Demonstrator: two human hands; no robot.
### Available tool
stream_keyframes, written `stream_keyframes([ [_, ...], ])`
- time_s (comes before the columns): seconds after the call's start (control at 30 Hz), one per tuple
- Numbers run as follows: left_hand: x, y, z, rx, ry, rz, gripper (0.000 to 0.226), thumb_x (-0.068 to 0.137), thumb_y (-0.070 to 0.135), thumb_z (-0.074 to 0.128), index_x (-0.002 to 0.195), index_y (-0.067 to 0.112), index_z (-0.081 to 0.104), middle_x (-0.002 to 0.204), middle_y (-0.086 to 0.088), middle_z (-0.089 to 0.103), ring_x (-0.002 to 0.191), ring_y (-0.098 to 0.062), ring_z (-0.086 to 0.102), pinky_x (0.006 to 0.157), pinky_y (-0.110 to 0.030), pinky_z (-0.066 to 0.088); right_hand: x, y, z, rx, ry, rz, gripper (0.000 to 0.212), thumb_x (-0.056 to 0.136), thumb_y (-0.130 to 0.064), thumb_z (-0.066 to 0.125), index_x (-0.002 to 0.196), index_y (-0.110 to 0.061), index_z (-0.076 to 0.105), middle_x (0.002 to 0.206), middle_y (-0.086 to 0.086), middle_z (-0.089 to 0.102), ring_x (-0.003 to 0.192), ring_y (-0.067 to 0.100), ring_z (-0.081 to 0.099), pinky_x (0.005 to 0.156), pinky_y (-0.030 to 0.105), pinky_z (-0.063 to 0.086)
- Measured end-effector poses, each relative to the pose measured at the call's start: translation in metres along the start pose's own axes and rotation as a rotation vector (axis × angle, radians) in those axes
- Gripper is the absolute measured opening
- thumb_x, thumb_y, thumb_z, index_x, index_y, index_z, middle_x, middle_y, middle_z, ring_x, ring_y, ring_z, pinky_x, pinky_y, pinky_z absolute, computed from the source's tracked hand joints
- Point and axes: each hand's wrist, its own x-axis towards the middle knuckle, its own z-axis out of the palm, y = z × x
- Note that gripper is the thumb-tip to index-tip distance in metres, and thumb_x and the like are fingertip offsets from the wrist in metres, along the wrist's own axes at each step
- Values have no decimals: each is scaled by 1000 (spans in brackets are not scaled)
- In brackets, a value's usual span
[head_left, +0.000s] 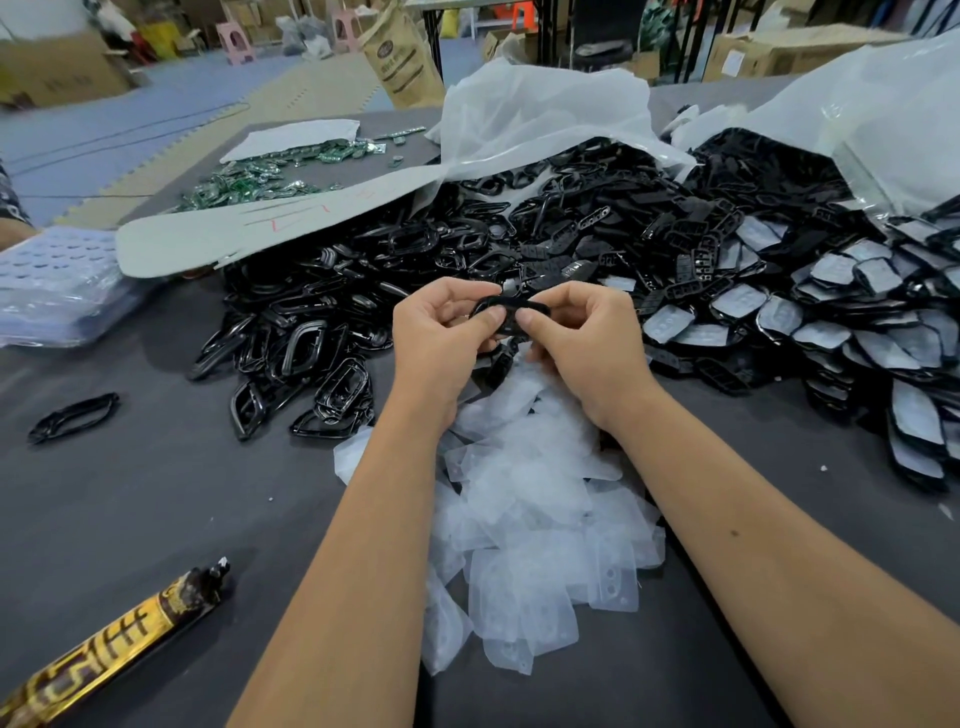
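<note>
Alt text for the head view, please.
Left hand and right hand pinch a black plastic frame over clear film pieces on a grey table. Heaps of black frames lie behind; a gold tube lies lower left.

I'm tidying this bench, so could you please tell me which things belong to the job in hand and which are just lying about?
In the job: left hand, right hand, the black frame they pinch, clear pads beneath, black frame pile.
Lying about: green circuit boards, gold tube, stray frame, grey sheet.
</note>
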Motion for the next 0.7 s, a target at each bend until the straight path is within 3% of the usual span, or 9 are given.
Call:
stream_keyframes([
  [0.2, 2, -4, 0, 244, 35, 111, 22, 81, 9, 81, 80, 28, 72, 73, 5, 71, 64, -20, 67, 63, -42, 60, -1, -6, -4, -187, -15, -25, 8, 88, -14, 81, 87, -11, 74, 69, 5, 76, 51, 16, 71, 48, 29, 55],
  [0.33, 2, -3, 1, 305, 20, 176, 20, 84, 8, 80, 85, 25, 70, 73, -5, 71, 61, -17, 68, 56, -34, 59, -2, -13, -6, -255, -11, -63, 10, 89, -11, 80, 86, -7, 72, 67, 7, 74, 48, 15, 71, 43, 31, 56],
  [0.5, 2, -3, 4, 325, 1, 193, 17, 85, 1, 80, 89, 15, 69, 72, -5, 71, 57, -11, 70, 55, -22, 54, -2, -14, -11, -331, -11, -89, 16, 89, -12, 82, 82, -9, 67, 61, 7, 71, 43, 13, 67, 38, 24, 49],
  [0.57, 2, -3, 5, 349, 19, 195, 18, 85, 0, 79, 89, 15, 69, 75, -10, 70, 57, -12, 71, 56, -25, 55, -2, -11, -13, -294, 21, -86, 15, 89, -13, 81, 84, -9, 67, 61, 5, 71, 45, 15, 68, 43, 28, 52],
  [0.7, 5, -6, 0, 288, 104, 121, 19, 90, 2, 73, 90, 20, 67, 86, -9, 69, 60, -17, 74, 57, -44, 64, 3, -7, -23, -426, 128, -198, 16, 95, -20, 73, 83, -10, 70, 63, 1, 72, 58, 17, 69, 71, 35, 58],
])
